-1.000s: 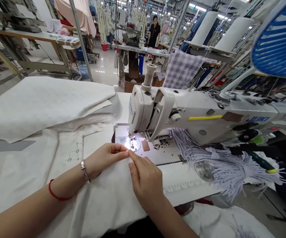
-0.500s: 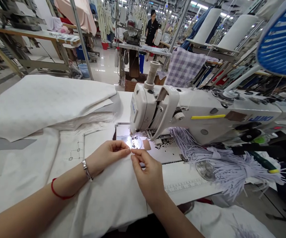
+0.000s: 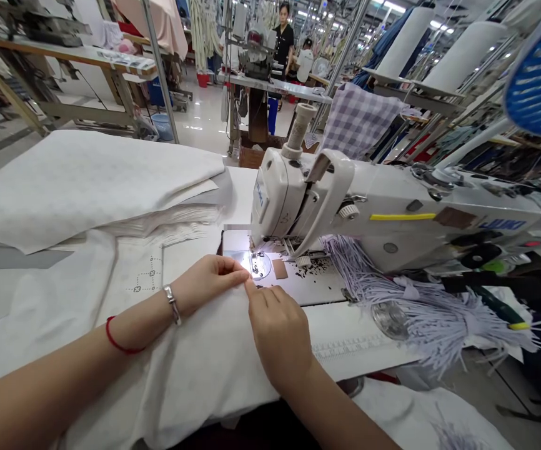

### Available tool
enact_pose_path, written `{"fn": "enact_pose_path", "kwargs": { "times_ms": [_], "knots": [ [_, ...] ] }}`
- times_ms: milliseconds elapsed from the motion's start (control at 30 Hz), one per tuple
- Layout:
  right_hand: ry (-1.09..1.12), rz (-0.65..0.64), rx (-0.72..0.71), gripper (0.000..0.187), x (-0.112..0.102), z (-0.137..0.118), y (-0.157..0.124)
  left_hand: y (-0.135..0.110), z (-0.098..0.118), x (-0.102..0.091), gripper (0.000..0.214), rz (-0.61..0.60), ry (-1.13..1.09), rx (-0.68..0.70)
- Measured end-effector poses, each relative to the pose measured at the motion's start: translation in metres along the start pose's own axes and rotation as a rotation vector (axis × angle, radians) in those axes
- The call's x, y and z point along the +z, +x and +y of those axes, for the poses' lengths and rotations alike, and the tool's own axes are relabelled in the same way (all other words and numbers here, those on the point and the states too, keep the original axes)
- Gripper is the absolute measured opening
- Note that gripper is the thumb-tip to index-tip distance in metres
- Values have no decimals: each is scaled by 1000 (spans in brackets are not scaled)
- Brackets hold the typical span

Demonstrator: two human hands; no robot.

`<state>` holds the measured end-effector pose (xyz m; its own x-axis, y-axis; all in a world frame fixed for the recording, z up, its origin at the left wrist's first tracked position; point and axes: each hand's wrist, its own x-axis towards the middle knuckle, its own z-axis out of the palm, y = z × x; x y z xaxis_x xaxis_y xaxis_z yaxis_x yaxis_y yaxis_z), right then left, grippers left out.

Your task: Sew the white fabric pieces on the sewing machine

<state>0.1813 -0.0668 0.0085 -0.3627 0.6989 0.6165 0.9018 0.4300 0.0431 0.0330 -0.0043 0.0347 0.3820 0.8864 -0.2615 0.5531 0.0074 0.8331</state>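
My left hand [image 3: 207, 282] and my right hand [image 3: 277, 331] both rest on a white patterned fabric panel [image 3: 205, 356] at the front of a sewing machine table. Their fingertips nearly meet at the fabric's edge, just short of the lit steel needle plate [image 3: 261, 265]. Each hand pinches the cloth there. Above the plate sits the presser foot [image 3: 257, 245] of a white JUKI sewing machine [image 3: 392, 215]. A red string and a silver bracelet circle my left wrist. The needle's tip is hard to make out in the glare.
A folded stack of white fabric [image 3: 87, 181] lies to the left. A bundle of lilac cords [image 3: 430, 319] hangs beside the machine. Thread cones [image 3: 406, 47] and a checked cloth [image 3: 359, 119] stand behind it. A co-worker [image 3: 282, 47] stands at a far machine.
My view has tilted, shifting the machine up and right. My right fingers have closed down onto the fabric edge from their raised pinch, and the cloth sits a little nearer the needle plate.
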Motion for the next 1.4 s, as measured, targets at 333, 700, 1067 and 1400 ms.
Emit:
{"fn": "enact_pose_path", "kwargs": {
  "times_ms": [333,700,1067,1400],
  "knots": [
    [313,-531,-150,22,-1,62,18,24,-10,6,14,135,381,323],
    [269,-286,-502,30,21,78,7,-4,-14,11,19,198,429,401],
    [454,-379,-384,39,11,87,7,-20,-33,16,35,127,592,603],
    [352,-421,-275,46,18,92,7,-4,-40,9,39,150,697,646]
  ]
}}
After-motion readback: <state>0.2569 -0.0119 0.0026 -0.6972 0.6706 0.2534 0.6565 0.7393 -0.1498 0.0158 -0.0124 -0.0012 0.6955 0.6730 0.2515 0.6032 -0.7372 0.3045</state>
